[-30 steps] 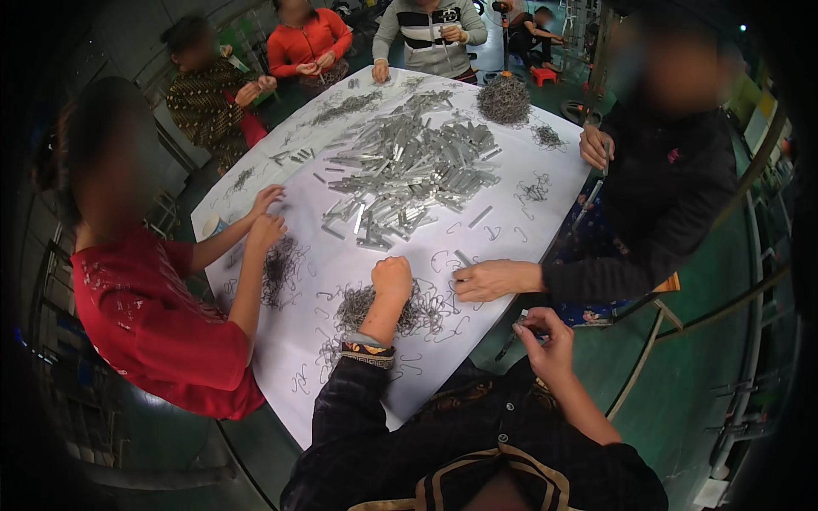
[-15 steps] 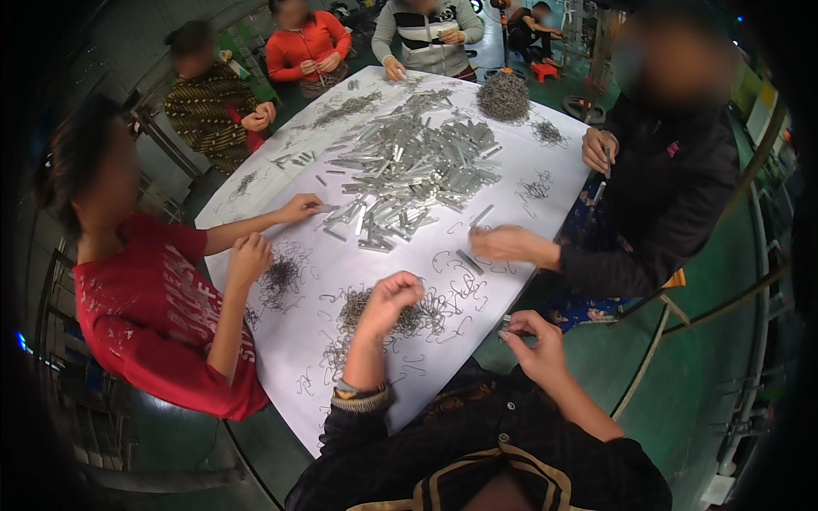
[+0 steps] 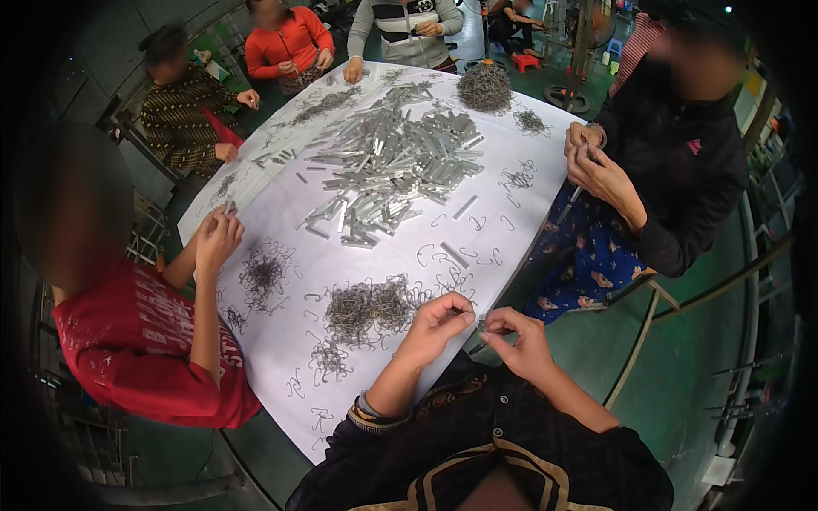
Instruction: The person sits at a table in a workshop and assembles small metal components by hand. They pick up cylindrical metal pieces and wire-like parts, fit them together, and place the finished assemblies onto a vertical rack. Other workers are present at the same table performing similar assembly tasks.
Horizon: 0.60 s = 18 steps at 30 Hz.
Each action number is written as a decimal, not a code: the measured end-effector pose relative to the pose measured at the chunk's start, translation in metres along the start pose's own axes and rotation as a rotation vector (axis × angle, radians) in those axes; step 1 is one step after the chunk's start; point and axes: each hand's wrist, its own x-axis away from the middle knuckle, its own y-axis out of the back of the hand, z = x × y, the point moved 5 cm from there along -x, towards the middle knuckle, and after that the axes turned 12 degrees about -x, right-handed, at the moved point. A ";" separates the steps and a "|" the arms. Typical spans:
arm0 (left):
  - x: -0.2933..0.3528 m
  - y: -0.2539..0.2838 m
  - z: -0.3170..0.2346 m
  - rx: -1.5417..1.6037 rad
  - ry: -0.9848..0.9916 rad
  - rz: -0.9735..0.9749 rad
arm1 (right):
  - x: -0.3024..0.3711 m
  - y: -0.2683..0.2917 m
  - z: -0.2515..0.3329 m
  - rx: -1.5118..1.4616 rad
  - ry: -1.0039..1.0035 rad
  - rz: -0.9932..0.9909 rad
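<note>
At the near right corner of the table my two hands meet in front of my chest. My right hand (image 3: 515, 342) is closed on a small grey metal bar (image 3: 480, 339), whose end sticks out between thumb and fingers. Close beside it, my left hand (image 3: 439, 330) is pinched, its fingertips next to the bar; whatever is in the pinch is too small to make out. Just left of my hands lies a tangled heap of thin wire hooks (image 3: 366, 311), with loose hooks around it. A single metal bar (image 3: 454, 255) rests beyond my left hand.
A large pile of silvery metal bars (image 3: 409, 162) covers the middle of the white-topped table (image 3: 298, 375). A tangled ball of hooks (image 3: 484, 88) stands at the far right. Several co-workers surround the table, one at left in a red shirt (image 3: 153, 341), one at right in black (image 3: 682, 179).
My left hand has moved right from above the hook heap to my right hand. The co-worker at right has drawn a hand back from the table; the one at left has brought both hands together.
</note>
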 end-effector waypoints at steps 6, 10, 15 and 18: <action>0.001 -0.006 0.017 0.416 0.149 0.060 | 0.000 -0.001 -0.004 -0.008 0.000 0.113; 0.008 -0.005 0.007 -0.009 -0.129 -0.090 | 0.000 0.001 -0.008 -0.049 -0.076 0.173; 0.022 -0.020 -0.030 -0.637 -0.423 -0.177 | -0.004 0.004 -0.010 -0.018 -0.129 0.252; 0.029 -0.022 -0.023 -0.641 -0.350 -0.184 | -0.014 0.017 -0.037 -0.197 -0.197 0.337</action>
